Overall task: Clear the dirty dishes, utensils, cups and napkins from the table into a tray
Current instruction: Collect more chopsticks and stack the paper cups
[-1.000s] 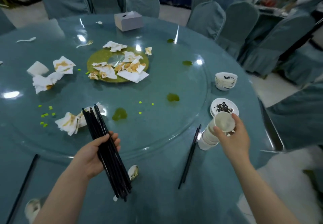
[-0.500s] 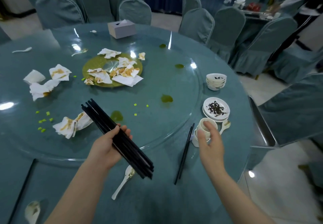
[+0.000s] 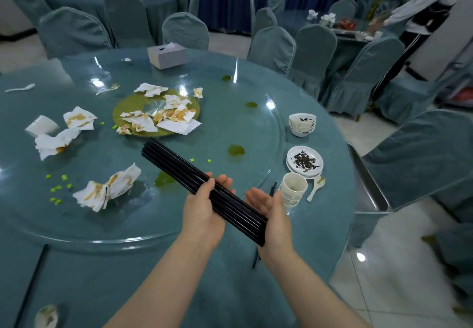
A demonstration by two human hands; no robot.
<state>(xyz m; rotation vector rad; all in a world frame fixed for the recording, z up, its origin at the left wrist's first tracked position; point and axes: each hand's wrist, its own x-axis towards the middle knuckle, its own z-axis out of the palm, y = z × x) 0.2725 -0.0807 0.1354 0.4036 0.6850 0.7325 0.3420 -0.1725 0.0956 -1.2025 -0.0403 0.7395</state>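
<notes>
Round table point(image 3: 256, 289), glass turntable point(image 3: 230, 128) on it. Left side: soiled napkins point(image 3: 107, 190) and green bits scattered on the glass, a single chopstick point(image 3: 33, 281) and a spoon point(image 3: 47, 315) near the front edge. Bare cloth between turntable rim and front edge under the forearms.

Left hand point(image 3: 202, 210) raised over the front rim, fingers curled round a bundle of black chopsticks point(image 3: 199, 187), thumb on top; bundle slants from upper left down to lower right. Right hand point(image 3: 271, 215) palm up, fingers nearly straight, bundle's lower end resting across the palm, no grip.

Just right of it: stacked cups point(image 3: 291, 189), another spoon point(image 3: 316, 187), plates point(image 3: 304, 161) with dark scraps, stacked bowls point(image 3: 302, 124) further back. Metal tray point(image 3: 368, 187) at the table's right edge, covered chairs point(image 3: 419, 153) close beyond.
</notes>
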